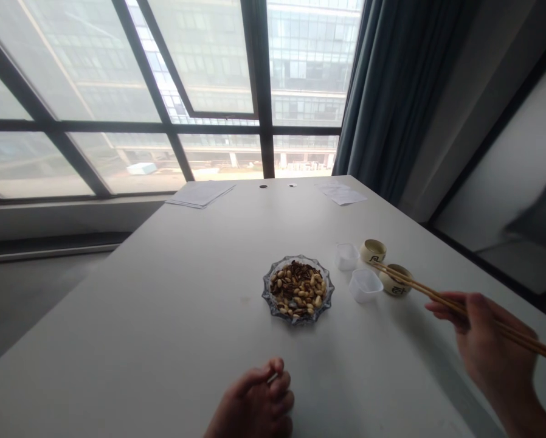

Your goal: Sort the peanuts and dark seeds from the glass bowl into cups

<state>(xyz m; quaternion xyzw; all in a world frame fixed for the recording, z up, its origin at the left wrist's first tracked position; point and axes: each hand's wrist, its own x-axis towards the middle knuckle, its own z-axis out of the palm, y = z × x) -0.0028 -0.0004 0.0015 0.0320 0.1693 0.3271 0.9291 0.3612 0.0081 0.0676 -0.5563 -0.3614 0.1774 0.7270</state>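
Chopsticks (421, 287), in my head view, run from the right hand (494, 356) toward ten o'clock. That hand, at nearly four o'clock from the cut-glass bowl (329, 293), is closed round their shafts; the tips lie close together by the stoneware cups (393, 287), though I can't tell whether they touch. I judge the sticks light, stiff and smooth, best gripped well behind the tips. The left hand (260, 401), at about seven o'clock, is loosely curled with nothing visible in it. The mixed nuts and seeds (300, 287) should be hard, light and apt to roll; I'd pinch each across its middle. Clear plastic tubs (365, 286), at two and three o'clock, look flimsy and easily tipped, so I'd steady them low on the walls.
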